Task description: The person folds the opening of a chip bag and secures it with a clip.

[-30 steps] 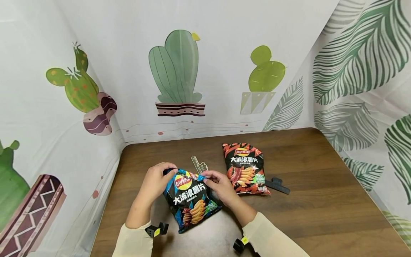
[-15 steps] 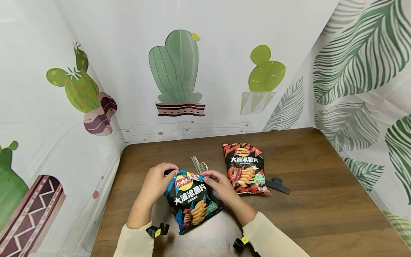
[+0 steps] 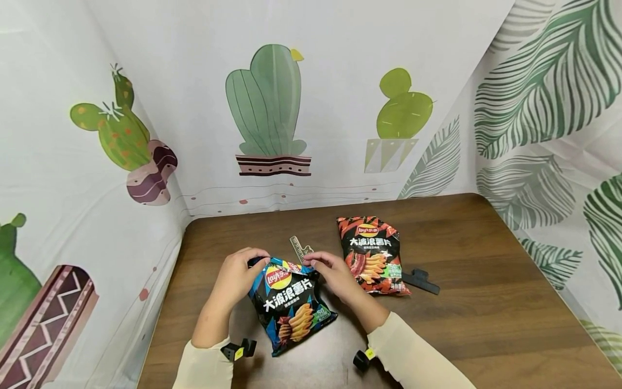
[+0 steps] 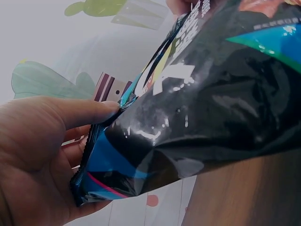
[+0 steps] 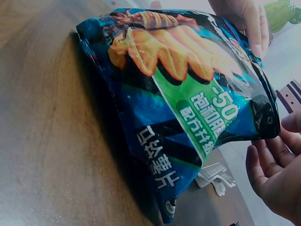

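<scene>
A blue-and-black bag of chips point(image 3: 291, 302) stands tilted on the table between my two hands. My left hand point(image 3: 238, 278) pinches its upper left edge, the thumb on the front and the fingers behind, as the left wrist view shows the bag's crimped edge point(image 4: 87, 165) against that hand. My right hand point(image 3: 335, 273) is at the upper right corner. In the right wrist view the bag's corner point(image 5: 269, 125) sits between that thumb and the curled fingers point(image 5: 273, 153). The top edge of the bag looks partly folded over.
A red-and-black bag of chips point(image 3: 369, 256) lies to the right. Partly beneath it sits a black bag clip point(image 3: 421, 280). A pale flat piece with ruler-like stripes point(image 3: 297, 247) lies behind the blue bag. The wooden table point(image 3: 461, 237) meets printed cloth at the back.
The right hand's fingers have shifted slightly up at the bag's corner. The blue bag has moved a little right and toward me, while the left hand keeps its pinch.
</scene>
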Motion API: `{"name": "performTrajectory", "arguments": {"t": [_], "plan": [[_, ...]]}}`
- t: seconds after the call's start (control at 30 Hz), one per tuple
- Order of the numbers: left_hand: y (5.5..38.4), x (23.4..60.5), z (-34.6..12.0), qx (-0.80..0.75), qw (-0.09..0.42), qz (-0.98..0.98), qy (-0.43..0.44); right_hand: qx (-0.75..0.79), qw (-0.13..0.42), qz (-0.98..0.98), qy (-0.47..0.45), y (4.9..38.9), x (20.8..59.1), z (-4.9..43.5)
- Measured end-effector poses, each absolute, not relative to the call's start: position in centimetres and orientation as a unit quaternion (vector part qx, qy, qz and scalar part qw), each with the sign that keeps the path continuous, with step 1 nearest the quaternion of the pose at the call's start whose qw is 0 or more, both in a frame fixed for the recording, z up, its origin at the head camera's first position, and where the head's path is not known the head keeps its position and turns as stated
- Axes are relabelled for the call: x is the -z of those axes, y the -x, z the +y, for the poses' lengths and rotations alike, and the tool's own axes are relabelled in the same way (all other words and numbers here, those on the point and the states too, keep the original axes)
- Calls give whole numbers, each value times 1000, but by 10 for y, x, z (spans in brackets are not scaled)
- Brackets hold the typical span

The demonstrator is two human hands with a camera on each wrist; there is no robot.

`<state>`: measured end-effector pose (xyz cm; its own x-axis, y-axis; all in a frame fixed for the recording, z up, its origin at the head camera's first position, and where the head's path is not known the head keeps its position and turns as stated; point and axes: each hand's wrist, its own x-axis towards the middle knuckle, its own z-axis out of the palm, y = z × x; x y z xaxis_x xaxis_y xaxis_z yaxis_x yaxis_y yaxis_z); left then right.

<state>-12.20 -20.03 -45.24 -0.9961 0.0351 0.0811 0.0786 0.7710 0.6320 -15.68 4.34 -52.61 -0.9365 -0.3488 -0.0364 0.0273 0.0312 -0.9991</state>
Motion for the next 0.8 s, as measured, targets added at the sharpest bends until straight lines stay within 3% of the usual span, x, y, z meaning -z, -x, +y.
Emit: {"name": "performTrajectory", "arguments": {"t": [0.6,0.8], "plan": [[120,452,-200,340,29,-939,35,598,68,788,129,169,531,44],[121,452,-201,342,31,-938,37,590,83,794,120,173,533,43]]}}
